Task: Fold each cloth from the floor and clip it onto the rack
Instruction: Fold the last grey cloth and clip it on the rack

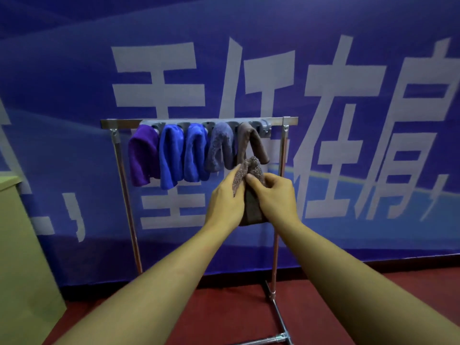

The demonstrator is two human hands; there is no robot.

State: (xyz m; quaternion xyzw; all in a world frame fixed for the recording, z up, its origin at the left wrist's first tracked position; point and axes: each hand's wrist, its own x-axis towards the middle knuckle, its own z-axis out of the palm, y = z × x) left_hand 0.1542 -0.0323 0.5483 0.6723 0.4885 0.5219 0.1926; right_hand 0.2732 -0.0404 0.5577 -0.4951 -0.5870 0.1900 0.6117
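Both my hands hold a folded brown cloth (252,207) in the air just below the rack's right end. My left hand (225,200) grips its left side and my right hand (276,195) pinches its fuzzy top fold. The metal rack (119,123) stands in front of me with a grey clip bar (267,125) along its top rail. Several cloths hang clipped there: a purple cloth (143,158), two blue cloths (170,160) (195,155), a grey cloth (219,148) and a brown cloth (254,143). The clip at the far right end holds nothing.
A blue banner (74,70) with large white characters covers the wall behind the rack. A pale green box (22,245) stands at the left. The floor (236,307) is red, and the rack's base bar (278,310) runs toward me on the right.
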